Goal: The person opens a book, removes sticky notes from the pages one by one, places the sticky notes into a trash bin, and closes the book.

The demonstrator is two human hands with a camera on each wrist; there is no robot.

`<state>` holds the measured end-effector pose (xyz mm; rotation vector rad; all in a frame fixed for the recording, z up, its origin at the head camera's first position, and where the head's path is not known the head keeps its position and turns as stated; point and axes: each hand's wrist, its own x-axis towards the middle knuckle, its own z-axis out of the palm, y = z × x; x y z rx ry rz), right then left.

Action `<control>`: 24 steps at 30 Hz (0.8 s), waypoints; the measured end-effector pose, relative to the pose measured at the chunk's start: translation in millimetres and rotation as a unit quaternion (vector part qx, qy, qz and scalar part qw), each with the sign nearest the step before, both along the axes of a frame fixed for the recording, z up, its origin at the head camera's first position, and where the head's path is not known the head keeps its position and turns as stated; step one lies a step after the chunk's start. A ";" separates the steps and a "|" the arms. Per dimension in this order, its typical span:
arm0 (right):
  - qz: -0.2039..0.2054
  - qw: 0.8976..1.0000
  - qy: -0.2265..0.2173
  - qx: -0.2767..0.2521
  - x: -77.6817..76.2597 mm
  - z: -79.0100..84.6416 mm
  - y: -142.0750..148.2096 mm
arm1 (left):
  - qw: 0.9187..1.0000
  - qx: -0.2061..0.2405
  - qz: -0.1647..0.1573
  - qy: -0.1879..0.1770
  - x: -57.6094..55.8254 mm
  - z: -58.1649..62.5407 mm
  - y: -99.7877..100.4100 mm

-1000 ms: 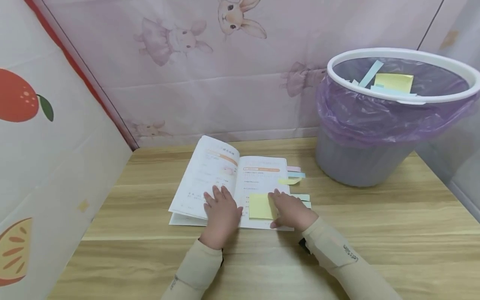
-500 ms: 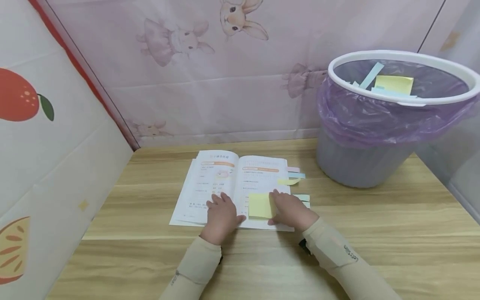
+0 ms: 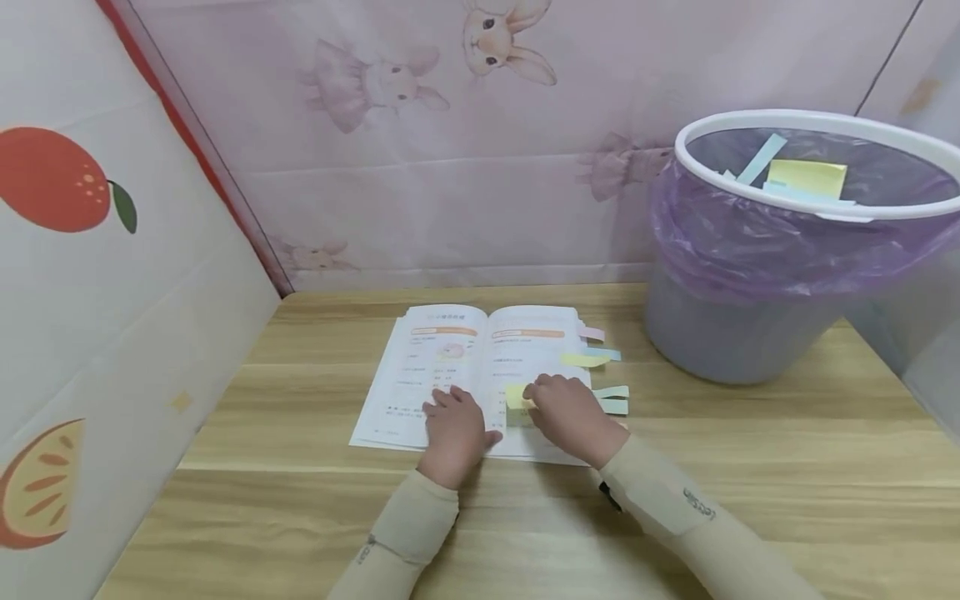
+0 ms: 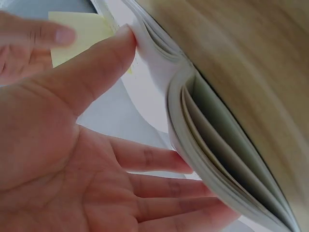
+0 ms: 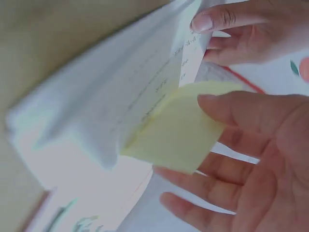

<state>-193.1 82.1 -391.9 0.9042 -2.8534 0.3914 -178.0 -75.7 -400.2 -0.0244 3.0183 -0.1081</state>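
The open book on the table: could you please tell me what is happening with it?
A person's left hand rests on the book. The right hand pinches a yellow note, raised from the right page, with one edge apparently touching it. Coloured tabs stick out at the page's right edge. The bin, behind and to the right, holds another note and paper strips.

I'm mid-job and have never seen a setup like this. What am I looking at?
There is no machine here: these are a person's bare left hand and right hand. The wide picture comes from a camera on the head, the close ones from a camera on each wrist. On the wooden table lies an open booklet with coloured tabs; a purple-lined bin stands back right. The left hand rests on the booklet; the right hand has a yellow note in its grip, one edge seemingly against the booklet.
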 end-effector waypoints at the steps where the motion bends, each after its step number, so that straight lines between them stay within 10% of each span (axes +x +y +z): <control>1: 0.002 1.000 0.013 0.005 -1.7 1.8 -3.4 | 1.000 0.000 0.001 -0.002 -0.5 0.0 -0.1; 24: -0.083 0.995 -0.039 -0.045 -27.1 11.6 17.9 | 1.000 -0.016 0.006 0.004 2.0 0.7 -1.3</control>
